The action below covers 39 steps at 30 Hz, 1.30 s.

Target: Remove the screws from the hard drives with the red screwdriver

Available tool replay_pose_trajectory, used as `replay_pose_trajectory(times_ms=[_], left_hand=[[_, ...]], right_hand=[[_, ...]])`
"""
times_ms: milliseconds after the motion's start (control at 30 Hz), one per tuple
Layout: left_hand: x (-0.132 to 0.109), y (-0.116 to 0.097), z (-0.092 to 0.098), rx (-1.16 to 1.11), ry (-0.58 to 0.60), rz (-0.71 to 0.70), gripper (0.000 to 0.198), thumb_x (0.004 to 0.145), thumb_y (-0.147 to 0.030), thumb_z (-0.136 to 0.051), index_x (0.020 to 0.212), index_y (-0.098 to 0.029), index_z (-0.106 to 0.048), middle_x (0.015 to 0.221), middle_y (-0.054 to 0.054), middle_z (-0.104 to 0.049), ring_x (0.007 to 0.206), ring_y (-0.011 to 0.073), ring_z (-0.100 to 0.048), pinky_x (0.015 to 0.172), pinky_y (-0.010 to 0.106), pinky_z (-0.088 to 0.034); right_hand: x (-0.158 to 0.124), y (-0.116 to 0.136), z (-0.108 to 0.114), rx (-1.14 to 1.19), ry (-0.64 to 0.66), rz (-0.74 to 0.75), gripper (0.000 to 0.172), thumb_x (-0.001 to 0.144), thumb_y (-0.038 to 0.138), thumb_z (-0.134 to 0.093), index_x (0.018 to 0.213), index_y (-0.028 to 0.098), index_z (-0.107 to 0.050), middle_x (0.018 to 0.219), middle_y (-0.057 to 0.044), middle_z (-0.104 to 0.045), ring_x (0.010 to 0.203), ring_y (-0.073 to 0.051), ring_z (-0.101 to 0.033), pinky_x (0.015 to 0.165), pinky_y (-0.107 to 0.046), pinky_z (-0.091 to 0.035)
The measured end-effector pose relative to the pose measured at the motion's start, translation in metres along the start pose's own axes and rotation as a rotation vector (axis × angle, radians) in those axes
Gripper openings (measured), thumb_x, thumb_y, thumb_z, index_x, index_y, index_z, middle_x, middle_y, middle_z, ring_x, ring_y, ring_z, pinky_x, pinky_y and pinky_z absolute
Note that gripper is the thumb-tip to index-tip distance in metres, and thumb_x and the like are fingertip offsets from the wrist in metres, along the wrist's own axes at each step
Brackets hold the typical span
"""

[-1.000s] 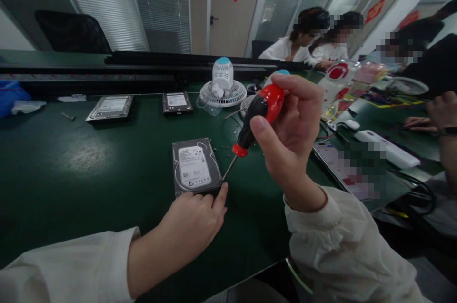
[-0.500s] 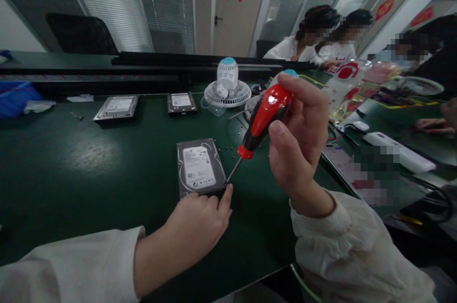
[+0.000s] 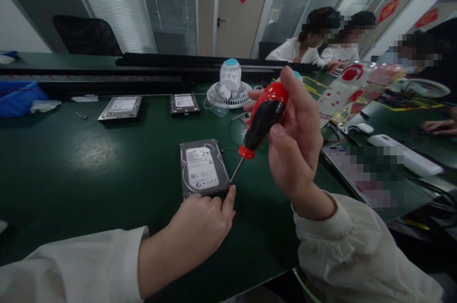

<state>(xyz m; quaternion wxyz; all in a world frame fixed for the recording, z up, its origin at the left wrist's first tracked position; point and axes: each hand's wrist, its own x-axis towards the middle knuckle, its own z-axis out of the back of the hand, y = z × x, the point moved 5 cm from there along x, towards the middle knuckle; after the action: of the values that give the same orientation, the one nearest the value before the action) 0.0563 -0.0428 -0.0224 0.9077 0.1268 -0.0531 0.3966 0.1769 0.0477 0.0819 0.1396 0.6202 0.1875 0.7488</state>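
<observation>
A hard drive (image 3: 203, 167) with a white label lies flat on the green table. My left hand (image 3: 203, 219) is closed along its near edge, the index finger stretched to the near right corner; the thumb is hidden. In my right hand (image 3: 296, 146) is a red and black screwdriver (image 3: 266, 115), gripped by its handle between thumb and fingers. Its shaft slants down to the left, and the tip meets the drive's near right corner beside my left index fingertip. Several small screws (image 3: 234, 150) are scattered to the right of the drive.
Two more hard drives, one at the left (image 3: 121, 108) and one smaller (image 3: 184, 103), lie farther back. A white fan (image 3: 230, 86) stands behind. On the right are a phone (image 3: 352, 174), a white power strip (image 3: 405, 155) and a clear bottle (image 3: 342, 91). Several people sit beyond.
The screwdriver handle has turned in my right hand, with more of its black side showing now. My right fingers have shifted around it. The tip and my left hand stay at the same corner.
</observation>
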Motion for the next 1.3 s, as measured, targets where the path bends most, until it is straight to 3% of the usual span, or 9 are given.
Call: replay_pose_trajectory(times_ms=[167,333,567,700,867,1133,1300], left_hand=[[0.000,-0.001,0.001,0.004,-0.003,-0.018,0.049,0.099,-0.024,-0.050,0.142,-0.001,-0.049,0.085,0.013,-0.073,0.061,0.0208,-0.067,0.047,0.032,-0.049],[0.000,-0.001,0.001,-0.003,-0.003,-0.003,0.049,0.099,-0.025,-0.049,0.142,-0.001,-0.049,0.086,0.013,-0.074,0.061,0.0211,-0.067,0.048,0.033,-0.049],[-0.001,-0.001,0.000,0.012,-0.013,-0.017,0.050,0.098,-0.024,-0.052,0.142,-0.001,-0.049,0.090,0.015,-0.074,0.063,0.0211,-0.068,0.048,0.031,-0.050],[0.000,0.000,-0.001,0.013,-0.010,-0.012,0.050,0.098,-0.024,-0.052,0.142,-0.001,-0.049,0.092,0.016,-0.075,0.063,0.0207,-0.068,0.050,0.032,-0.051],[0.000,0.001,-0.001,0.011,-0.029,0.004,0.049,0.098,-0.025,-0.051,0.141,0.000,-0.050,0.088,0.016,-0.075,0.062,0.0209,-0.068,0.049,0.032,-0.051],[0.000,0.000,-0.001,0.016,-0.030,0.001,0.051,0.099,-0.025,-0.050,0.143,0.000,-0.048,0.086,0.015,-0.074,0.060,0.0207,-0.067,0.047,0.031,-0.050],[-0.001,0.000,-0.001,-0.006,-0.023,-0.004,0.050,0.099,-0.023,-0.048,0.142,0.001,-0.047,0.089,0.017,-0.075,0.060,0.0212,-0.067,0.048,0.033,-0.051]], right_hand=[[0.001,0.001,0.001,-0.032,-0.077,0.115,0.062,0.081,0.034,-0.068,0.139,0.040,-0.048,0.146,0.001,-0.049,0.125,-0.027,-0.057,0.095,-0.043,-0.060],[0.002,-0.001,0.000,0.045,-0.034,0.091,0.052,0.087,0.036,-0.055,0.139,0.032,-0.049,0.136,-0.005,-0.053,0.128,-0.029,-0.056,0.104,-0.051,-0.054],[-0.001,0.010,0.004,-0.178,-0.113,0.023,0.045,0.088,0.031,-0.061,0.133,0.033,-0.050,0.134,-0.004,-0.052,0.116,-0.024,-0.061,0.092,-0.039,-0.059],[-0.002,0.009,0.001,-0.194,-0.057,-0.025,0.045,0.095,0.041,-0.048,0.138,0.030,-0.041,0.137,-0.008,-0.049,0.117,-0.027,-0.061,0.093,-0.046,-0.059],[-0.002,0.007,-0.002,-0.189,-0.022,-0.033,0.044,0.099,0.040,-0.040,0.142,0.031,-0.036,0.135,-0.009,-0.048,0.109,-0.024,-0.064,0.090,-0.050,-0.062],[-0.003,0.009,-0.005,-0.350,0.035,0.009,0.046,0.103,0.036,-0.026,0.149,0.036,-0.019,0.144,-0.008,-0.040,0.134,-0.027,-0.051,0.094,-0.043,-0.062],[-0.004,0.007,-0.002,-0.335,-0.028,-0.052,0.044,0.103,0.041,-0.029,0.146,0.035,-0.025,0.143,-0.009,-0.043,0.131,-0.029,-0.054,0.094,-0.045,-0.062]])
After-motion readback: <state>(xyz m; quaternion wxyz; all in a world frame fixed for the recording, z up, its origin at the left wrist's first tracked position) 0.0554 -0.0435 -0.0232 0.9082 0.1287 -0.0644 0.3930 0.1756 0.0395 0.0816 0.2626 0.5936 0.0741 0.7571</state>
